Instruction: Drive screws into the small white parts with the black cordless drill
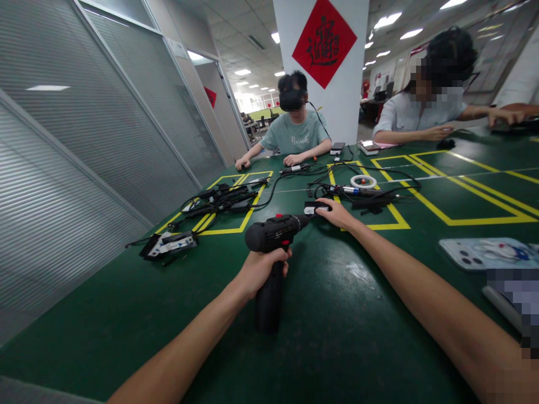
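**A:** What is in the hands?

**B:** The left hand [263,270] wraps the grip of a black power screwdriver [273,231], fingers [281,256] closed tight around it. The tool is upright near the middle of the green worktop [337,336], with its nose pointing away and to the right.

**A:** And the right hand?

**B:** The right hand [338,214] rests at the tool's nose. Its fingers [325,202] are curved over a small black and white part [314,209]. I cannot tell whether they grip it or only press on it.

**A:** What lies around them?

**B:** Black cables [219,202] are tangled across yellow tape boxes [446,219] beyond the tool, with a white ring [362,181] just past the right hand. A phone [480,252] lies at the right. 2 other people [295,134] sit across the worktop.
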`<action>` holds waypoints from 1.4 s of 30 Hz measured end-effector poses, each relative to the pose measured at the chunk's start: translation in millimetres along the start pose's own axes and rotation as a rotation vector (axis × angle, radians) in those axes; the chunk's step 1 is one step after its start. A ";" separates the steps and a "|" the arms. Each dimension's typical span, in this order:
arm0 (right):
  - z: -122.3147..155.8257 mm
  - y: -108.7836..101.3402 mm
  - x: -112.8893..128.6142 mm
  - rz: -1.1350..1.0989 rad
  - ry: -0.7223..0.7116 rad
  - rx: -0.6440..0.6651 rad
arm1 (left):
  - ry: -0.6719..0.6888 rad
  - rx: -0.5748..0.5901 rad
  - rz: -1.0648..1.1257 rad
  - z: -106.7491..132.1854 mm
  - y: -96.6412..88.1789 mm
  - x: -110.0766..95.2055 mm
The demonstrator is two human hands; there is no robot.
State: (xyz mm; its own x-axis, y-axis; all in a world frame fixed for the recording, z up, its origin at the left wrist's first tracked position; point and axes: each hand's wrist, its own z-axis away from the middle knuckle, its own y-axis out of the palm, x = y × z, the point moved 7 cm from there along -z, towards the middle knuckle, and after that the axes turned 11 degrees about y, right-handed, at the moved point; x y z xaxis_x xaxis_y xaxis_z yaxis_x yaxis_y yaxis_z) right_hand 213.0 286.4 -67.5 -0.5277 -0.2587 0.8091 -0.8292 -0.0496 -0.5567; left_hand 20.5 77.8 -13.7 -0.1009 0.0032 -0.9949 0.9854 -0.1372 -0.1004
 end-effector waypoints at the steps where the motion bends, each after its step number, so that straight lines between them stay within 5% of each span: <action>1: 0.0 0.0 0.2 -0.002 -0.003 0.001 | 0.003 0.002 0.000 -0.3 0.1 -0.1; 42: 0.3 0.6 -0.3 -0.008 0.013 -0.001 | -0.021 -0.024 0.039 0.2 0.0 -2.1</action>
State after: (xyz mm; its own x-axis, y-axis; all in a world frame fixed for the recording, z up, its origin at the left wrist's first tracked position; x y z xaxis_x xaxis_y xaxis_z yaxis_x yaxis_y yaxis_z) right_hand 212.7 286.1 -68.1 -0.5233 -0.2454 0.8160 -0.8337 -0.0508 -0.5499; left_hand 20.7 77.6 -11.6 -0.0650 -0.0225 -0.9976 0.9917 -0.1128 -0.0620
